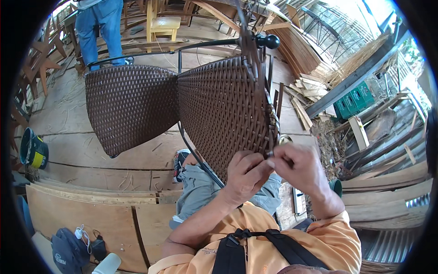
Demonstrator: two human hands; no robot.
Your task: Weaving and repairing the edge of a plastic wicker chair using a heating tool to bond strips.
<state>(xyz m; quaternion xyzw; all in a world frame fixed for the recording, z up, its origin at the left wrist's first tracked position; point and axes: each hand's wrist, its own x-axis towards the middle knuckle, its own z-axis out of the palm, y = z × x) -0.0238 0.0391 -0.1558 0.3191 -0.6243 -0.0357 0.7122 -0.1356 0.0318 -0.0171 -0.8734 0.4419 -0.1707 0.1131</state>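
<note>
Both hands pinch a thin strand at the chair's (219, 109) woven edge: left hand (244, 176) closed just below it, right hand (299, 166) closed beside, fingertips touching.

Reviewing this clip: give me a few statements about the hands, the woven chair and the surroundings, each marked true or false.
1. Both hands meet at the chair's lower edge. True: the left hand and right hand are together at the weave's rim.
2. The chair weave is bright green. False: it is dark brown.
3. A bucket stands on the floor to the person's left. True.
4. The person wears a blue shirt. False: the shirt is orange, with black straps.
5. Nobody else is in view. False: another person's legs in blue jeans show at the top left.
</note>
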